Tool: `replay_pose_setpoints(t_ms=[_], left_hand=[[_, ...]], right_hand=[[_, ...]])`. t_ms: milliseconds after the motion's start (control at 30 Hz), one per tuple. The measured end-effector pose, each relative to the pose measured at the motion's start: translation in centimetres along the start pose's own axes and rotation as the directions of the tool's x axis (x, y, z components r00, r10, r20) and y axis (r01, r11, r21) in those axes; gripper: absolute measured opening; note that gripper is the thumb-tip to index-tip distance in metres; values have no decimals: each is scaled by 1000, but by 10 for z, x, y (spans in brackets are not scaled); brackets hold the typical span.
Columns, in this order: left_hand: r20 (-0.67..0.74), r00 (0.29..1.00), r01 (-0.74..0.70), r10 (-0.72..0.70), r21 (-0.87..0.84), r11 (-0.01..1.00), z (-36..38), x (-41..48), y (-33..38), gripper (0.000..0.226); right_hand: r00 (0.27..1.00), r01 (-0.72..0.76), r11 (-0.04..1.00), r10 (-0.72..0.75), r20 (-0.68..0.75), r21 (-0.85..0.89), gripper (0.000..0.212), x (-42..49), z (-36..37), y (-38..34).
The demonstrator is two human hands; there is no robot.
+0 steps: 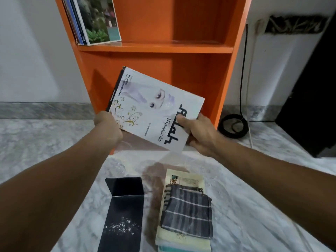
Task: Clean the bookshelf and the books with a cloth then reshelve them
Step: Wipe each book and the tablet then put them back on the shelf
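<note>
A white book (154,110) with black lettering and a floral pattern is held tilted in the air before the orange bookshelf (181,50). My left hand (107,127) grips its lower left corner. My right hand (198,132) holds its lower right edge, thumb on the cover. A folded dark striped cloth (187,211) lies on a stack of books (181,240) on the floor below. Several books (96,19) lean at the left of the upper shelf. The lower compartment behind the held book shows no books.
A black metal bookend (123,206) speckled with white dust lies on the marble floor (254,197) left of the stack. A coiled black cable (233,125) sits right of the shelf, and a dark cabinet (312,99) stands at the far right.
</note>
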State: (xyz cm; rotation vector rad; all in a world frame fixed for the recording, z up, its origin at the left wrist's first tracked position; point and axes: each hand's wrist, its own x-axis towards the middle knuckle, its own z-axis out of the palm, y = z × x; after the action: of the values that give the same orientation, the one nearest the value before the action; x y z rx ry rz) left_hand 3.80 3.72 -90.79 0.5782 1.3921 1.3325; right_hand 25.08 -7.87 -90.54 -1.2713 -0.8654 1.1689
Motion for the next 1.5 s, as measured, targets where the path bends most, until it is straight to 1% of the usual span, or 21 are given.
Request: replay_pose_setpoints(t_ms=[67,100,167,233,267,333,400,467,500,567,633,700,733,800,867,900,967,1067,1200,1367,1500], left_hand=[[78,990,120,-120,-3,993,-8,-14,1,36],[110,988,99,-109,96,990,-7,-18,1,32],[176,984,-81,25,313,946,-10,-27,10,22],[237,949,-302,209,494,815,-14,-34,20,16],[284,923,-376,258,539,754,-17,-36,25,22],[450,854,-493,260,544,679,-21,-41,29,59],[661,741,-563,120,513,648,-24,-50,28,75],[781,625,-602,-8,488,632,-26,-51,21,67],[801,598,-603,-18,464,648,-26,-53,18,60],[804,593,-568,46,378,731,-26,-59,14,48],[759,635,-511,144,273,815,-26,-69,15,36],[695,695,-410,181,178,895,-26,-72,15,30],[663,728,-356,178,142,924,-26,-72,16,30],[618,771,-273,158,96,957,-29,-68,19,30],[609,786,-201,112,80,976,-32,-64,24,23],[611,785,-190,102,81,978,-33,-62,29,18],[612,785,-182,95,80,980,-35,-61,39,15],[640,764,-184,77,102,978,-37,-57,58,23],[632,764,-294,130,163,942,-32,-54,101,25],[662,713,-527,232,287,800,-19,-50,169,34],[590,733,-636,339,415,651,-1,-37,199,31]], right_hand=[[991,126,991,-128,-39,-47,32,-1,2,-37],[982,182,978,-186,-39,-99,31,-3,1,-53],[955,287,917,-297,4,-276,26,-11,3,-84],[924,368,781,-369,103,-505,22,-18,5,-110],[915,388,700,-370,160,-599,21,-21,7,-122],[905,416,548,-329,270,-726,22,-26,12,-140],[894,443,432,-275,354,-785,21,-28,20,-153],[877,475,350,-258,404,-807,20,-30,29,-164],[866,491,306,-271,420,-816,21,-30,34,-170],[847,508,239,-313,430,-827,26,-27,42,-181],[815,518,225,-423,396,-825,36,-20,49,-184],[765,457,264,-604,224,-849,66,-11,51,-175],[759,422,352,-642,113,-836,83,-8,49,-164],[880,325,632,-474,-19,-703,101,-7,44,-134],[984,172,784,-165,67,-597,92,-12,43,-102],[990,133,804,-77,119,-580,86,-13,47,-91],[991,93,861,-33,127,-501,82,-10,56,-86],[997,59,924,-34,74,-377,82,4,76,-102],[995,94,931,-97,11,-351,57,22,101,-138],[992,126,957,-123,27,-261,50,41,127,-190],[977,214,932,-211,39,-291,53,60,137,-220]])
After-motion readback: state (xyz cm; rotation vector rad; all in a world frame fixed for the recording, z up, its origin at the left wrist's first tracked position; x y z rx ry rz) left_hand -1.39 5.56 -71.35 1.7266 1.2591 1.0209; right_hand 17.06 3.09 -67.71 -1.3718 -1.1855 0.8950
